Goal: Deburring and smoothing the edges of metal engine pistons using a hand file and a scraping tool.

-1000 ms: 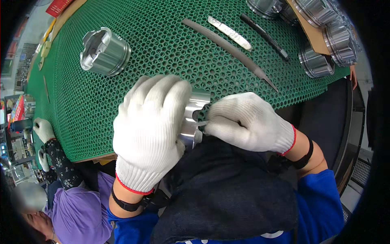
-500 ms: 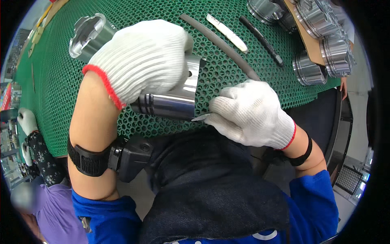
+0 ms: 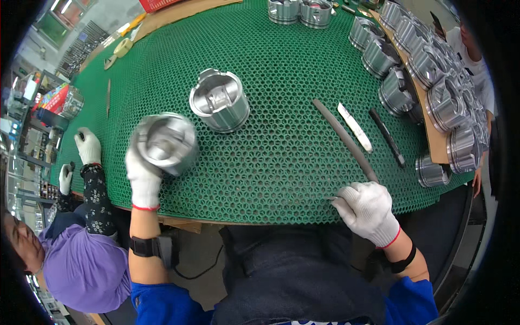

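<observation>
My left hand [image 3: 144, 181], in a white knitted glove, is closed round a silver piston [image 3: 168, 140]. That piston is tilted with its hollow end showing, and is slightly smeared by motion. Just right of it a second piston [image 3: 221, 105] stands on the green mat, hollow end up. Near the front edge my right hand [image 3: 369, 210], gloved too, is closed in a pinch. A thin pointed blade [image 3: 331, 198] sticks out left past its thumb; the rest is hidden. A long grey-brown bar [image 3: 346, 138] runs up to its knuckles; I cannot tell whether it is gripped.
Right of the bar lie a white-handled knife [image 3: 355, 127] and a black pen [image 3: 387, 138]. Pistons line a cardboard divider [image 3: 433, 138] on the right; two more [image 3: 300, 12] stand at the far edge. A co-worker in purple [image 3: 89, 260] sits at left, gloved hands on the mat.
My left hand has carried the piston leftward, away from my right hand and its blade. The view has pulled back and shows more of the mat. My right hand keeps its pinch.
</observation>
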Motion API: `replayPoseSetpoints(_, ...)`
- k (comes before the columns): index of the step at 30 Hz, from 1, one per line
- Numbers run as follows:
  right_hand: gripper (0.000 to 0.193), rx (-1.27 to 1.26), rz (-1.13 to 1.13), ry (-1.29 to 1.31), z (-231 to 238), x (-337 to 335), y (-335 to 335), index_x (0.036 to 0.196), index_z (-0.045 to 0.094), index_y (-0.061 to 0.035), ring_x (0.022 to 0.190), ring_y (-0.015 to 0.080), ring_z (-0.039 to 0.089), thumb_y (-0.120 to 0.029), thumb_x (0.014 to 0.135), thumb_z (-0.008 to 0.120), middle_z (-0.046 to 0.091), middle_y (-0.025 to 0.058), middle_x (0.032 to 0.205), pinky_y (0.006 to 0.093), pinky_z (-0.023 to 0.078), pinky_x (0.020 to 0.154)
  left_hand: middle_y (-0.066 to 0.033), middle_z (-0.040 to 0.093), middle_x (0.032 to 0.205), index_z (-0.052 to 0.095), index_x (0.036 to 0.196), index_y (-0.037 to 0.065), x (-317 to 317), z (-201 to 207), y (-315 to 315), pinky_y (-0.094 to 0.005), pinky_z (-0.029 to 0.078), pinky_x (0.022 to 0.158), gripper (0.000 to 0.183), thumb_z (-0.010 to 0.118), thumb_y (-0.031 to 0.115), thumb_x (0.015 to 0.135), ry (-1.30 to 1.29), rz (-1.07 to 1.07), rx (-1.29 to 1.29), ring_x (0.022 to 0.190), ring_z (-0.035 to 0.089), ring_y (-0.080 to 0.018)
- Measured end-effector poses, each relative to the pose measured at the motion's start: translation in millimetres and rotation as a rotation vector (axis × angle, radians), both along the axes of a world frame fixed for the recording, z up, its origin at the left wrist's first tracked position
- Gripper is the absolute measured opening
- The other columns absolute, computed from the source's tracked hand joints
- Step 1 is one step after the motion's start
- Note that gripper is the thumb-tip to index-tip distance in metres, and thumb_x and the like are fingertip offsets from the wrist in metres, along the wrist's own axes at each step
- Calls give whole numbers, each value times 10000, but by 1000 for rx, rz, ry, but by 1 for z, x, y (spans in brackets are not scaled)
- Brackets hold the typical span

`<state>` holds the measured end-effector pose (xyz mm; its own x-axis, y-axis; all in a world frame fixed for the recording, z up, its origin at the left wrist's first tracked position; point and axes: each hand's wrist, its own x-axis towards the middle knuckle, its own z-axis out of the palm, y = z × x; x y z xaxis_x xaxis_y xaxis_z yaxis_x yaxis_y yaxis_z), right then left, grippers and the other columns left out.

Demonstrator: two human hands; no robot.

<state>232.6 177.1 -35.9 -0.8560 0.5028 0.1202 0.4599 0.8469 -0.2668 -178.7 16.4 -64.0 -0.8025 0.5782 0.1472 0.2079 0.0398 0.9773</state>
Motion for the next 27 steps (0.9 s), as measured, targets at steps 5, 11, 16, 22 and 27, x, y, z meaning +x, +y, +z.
replayPoseSetpoints(5, 158, 110, 8, 170, -17, -3, 2, 721, 613, -127, 542, 261, 580, -220, 787, 723, 547, 50, 613, 382, 464, 530, -186, 526, 1349, 466, 1373, 20, -44, -6, -30, -388, 463, 1041, 654, 707, -38, 768, 983, 452, -243, 1206, 562, -322)
replayPoseSetpoints(11, 118, 102, -10, 152, -17, 1, 7, 829, 632, -131, 575, 258, 587, -190, 785, 725, 563, 37, 653, 383, 474, 558, -213, 592, 1246, 547, 1317, 41, 104, 63, 77, -414, 504, 948, 559, 702, 52, 780, 1155, -310, -300, 1156, 597, -351)
replayPoseSetpoints(16, 168, 40, -168, 326, -6, 16, 30, 991, 651, -112, 773, 289, 671, -163, 839, 699, 679, 87, 918, 370, 542, 687, -161, 654, 696, 618, 1089, -27, 90, 55, 60, -387, 510, 564, 455, 635, 396, 922, 815, -185, -45, 582, 648, -334)
replayPoseSetpoints(22, 333, 100, -342, 87, -8, -5, 76, 1191, 606, -128, 929, 359, 652, -231, 879, 655, 610, 145, 1123, 429, 530, 795, -164, 666, 795, 659, 861, -26, 121, -10, -6, -367, 502, 603, 361, 837, 275, 774, 718, -190, -100, 674, 638, -309)
replayPoseSetpoints(27, 270, 198, -306, 71, -11, -16, 96, 1151, 637, -126, 960, 345, 644, -197, 891, 648, 612, 135, 1119, 416, 526, 825, -128, 690, 1047, 701, 1024, 33, 146, -6, -38, -435, 502, 893, 431, 865, 200, 663, 660, -431, -247, 993, 651, -348)
